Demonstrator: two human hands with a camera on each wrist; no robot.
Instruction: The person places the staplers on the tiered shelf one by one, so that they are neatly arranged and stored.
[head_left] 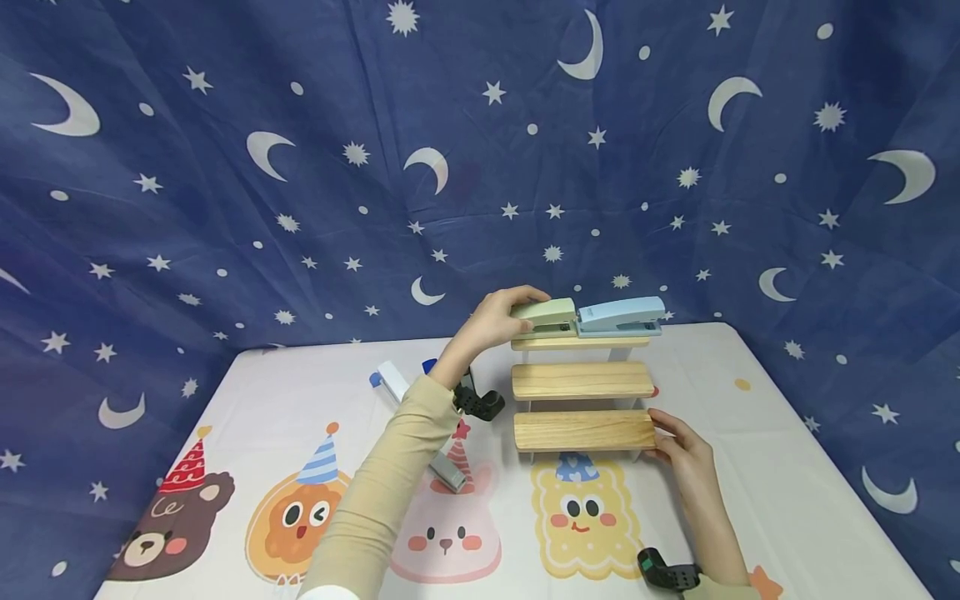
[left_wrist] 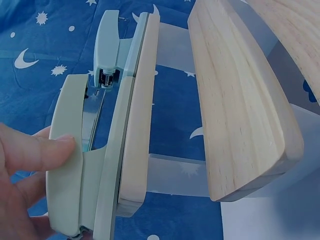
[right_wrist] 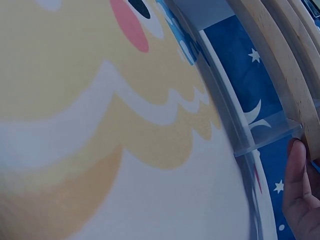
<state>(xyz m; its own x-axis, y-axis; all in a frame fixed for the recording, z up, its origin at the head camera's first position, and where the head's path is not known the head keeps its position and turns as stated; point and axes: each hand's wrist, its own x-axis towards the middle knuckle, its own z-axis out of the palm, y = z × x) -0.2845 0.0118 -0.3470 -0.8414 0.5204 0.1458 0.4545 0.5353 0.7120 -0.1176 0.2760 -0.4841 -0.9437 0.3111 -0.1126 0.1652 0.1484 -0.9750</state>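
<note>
A light green stapler (head_left: 551, 313) lies along the left half of the top board (head_left: 555, 343) of a three-step wooden display stand. My left hand (head_left: 495, 319) grips its outer end, with the thumb across the upper arm in the left wrist view. End to end with it sits a light blue stapler (head_left: 621, 314), reaching slightly past the board's right end. Low on the right, my right hand (head_left: 684, 442) holds the end of the stand's bottom board (head_left: 585, 431) between thumb and fingers; the right wrist view shows the fingertips (right_wrist: 298, 150) at that board's edge.
Left of the stand, partly behind my left forearm, lie a white-and-blue stapler-like object (head_left: 393, 381) and a grey one (head_left: 448, 472). A dark blue piece (head_left: 429, 365) shows beside the wrist. The cartoon-print tablecloth (head_left: 795, 467) meets a blue star-patterned curtain (head_left: 480, 108) behind.
</note>
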